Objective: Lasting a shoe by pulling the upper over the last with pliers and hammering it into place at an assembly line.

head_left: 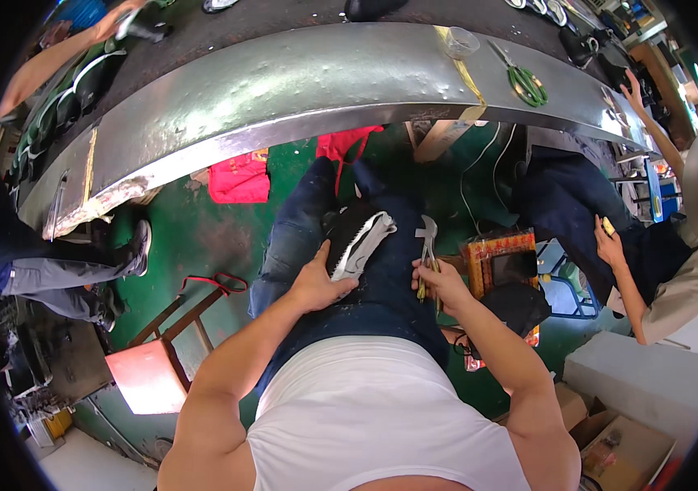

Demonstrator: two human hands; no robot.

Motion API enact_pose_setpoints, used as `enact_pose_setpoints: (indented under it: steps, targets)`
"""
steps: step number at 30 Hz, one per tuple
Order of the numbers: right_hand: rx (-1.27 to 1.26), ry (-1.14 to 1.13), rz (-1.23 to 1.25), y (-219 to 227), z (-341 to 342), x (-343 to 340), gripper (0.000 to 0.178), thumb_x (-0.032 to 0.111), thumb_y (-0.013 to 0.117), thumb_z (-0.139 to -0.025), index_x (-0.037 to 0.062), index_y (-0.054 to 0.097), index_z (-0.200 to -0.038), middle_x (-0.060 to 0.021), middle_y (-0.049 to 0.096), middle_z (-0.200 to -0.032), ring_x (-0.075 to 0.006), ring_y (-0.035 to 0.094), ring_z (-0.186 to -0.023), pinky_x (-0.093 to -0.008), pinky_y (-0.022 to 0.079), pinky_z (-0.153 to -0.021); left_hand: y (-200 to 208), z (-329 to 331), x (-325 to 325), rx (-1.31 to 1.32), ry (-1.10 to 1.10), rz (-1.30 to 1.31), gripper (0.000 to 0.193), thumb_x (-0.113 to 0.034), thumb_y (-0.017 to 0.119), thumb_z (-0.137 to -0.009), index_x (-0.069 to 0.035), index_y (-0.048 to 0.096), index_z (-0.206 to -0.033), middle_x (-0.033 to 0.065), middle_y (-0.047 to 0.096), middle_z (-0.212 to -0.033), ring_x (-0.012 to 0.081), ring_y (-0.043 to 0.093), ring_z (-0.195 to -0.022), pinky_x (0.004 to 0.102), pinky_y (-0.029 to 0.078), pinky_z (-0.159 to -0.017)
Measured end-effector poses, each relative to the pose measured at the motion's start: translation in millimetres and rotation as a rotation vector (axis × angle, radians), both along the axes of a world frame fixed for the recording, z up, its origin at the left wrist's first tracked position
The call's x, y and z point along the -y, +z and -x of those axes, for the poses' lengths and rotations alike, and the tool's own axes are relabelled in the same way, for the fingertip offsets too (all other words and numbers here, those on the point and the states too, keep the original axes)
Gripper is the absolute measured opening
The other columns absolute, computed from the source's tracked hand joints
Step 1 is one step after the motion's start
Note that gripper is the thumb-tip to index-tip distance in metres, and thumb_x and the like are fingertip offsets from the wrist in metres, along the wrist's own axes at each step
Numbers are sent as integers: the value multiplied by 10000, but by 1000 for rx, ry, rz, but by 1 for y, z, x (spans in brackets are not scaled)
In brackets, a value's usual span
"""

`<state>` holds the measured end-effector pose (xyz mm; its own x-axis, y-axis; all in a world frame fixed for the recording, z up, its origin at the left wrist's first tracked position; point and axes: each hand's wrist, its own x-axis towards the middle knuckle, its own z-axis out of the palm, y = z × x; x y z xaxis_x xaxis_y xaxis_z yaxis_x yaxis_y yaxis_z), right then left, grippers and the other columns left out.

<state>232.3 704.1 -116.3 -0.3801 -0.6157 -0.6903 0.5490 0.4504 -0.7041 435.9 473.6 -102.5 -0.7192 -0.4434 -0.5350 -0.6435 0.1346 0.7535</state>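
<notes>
A black and white shoe [363,245] rests on my lap, tilted, with a jagged white edge along its side. My left hand [318,281] is closed around its near end. To the right of the shoe, my right hand [445,285] grips the handles of metal lasting pincers [426,231]. Their head points away from me, above my right thigh and apart from the shoe. Fingers partly cover the yellowish handles.
Ahead runs a metal bench edge [308,78] carrying green-handled scissors [525,84] and a clear cup [461,42]. A seated co-worker [660,278] is at right; another person's arm [54,61] reaches in at left. A stool [146,378] stands left; boxes [627,446] lie at right.
</notes>
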Motion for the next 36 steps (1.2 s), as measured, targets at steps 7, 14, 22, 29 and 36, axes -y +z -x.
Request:
enact_pose_setpoints:
  steps: [7, 14, 22, 29, 36]
  targets:
    - [-648, 702, -116, 58, -3, 5, 371, 151, 640, -966, 2, 579, -1300, -126, 676, -946, -251, 637, -757, -344, 511, -715, -38, 10, -39, -313, 434, -567, 593, -138, 820, -867, 18, 509, -1347, 147, 671, -1214, 240, 666, -1074, 384, 547, -950]
    - [-1061, 965, 124, 73, 0, 27, 519, 97, 633, -916, -65, 501, -1391, -240, 648, -1146, -417, 639, -1034, -446, 502, -943, -47, 11, -47, -240, 381, -425, 991, -276, 860, -809, 99, 288, -1527, 254, 615, -1326, 301, 625, -1208, 360, 496, -1025]
    - [-1091, 1420, -299, 113, 2, 88, 384, 112, 642, -922, -91, 591, -1244, -283, 665, -1136, -416, 647, -1100, -479, 522, -935, -21, 14, -57, -133, 169, 65, 1172, -341, 818, -823, 153, 46, -1554, 374, 298, -1564, 404, 432, -1429, 370, 373, -1158]
    - [-1039, 1448, -188, 98, 10, 96, 249, 208, 642, -928, -22, 657, -1023, -256, 710, -926, -426, 696, -927, -505, 551, -819, -9, 2, -31, -404, 440, -836, 875, -414, 507, -1036, 23, 25, -1621, 213, 200, -1673, 287, 276, -1531, 384, 263, -1222]
    - [-1054, 999, -32, 53, -18, 68, 251, 208, 677, -915, 24, 613, -1075, -232, 693, -953, -432, 668, -920, -513, 523, -806, -41, 42, -35, -177, 700, -328, 710, -550, 282, -1085, -21, 419, -1538, 203, 466, -1553, 331, 432, -1447, 376, 337, -1176]
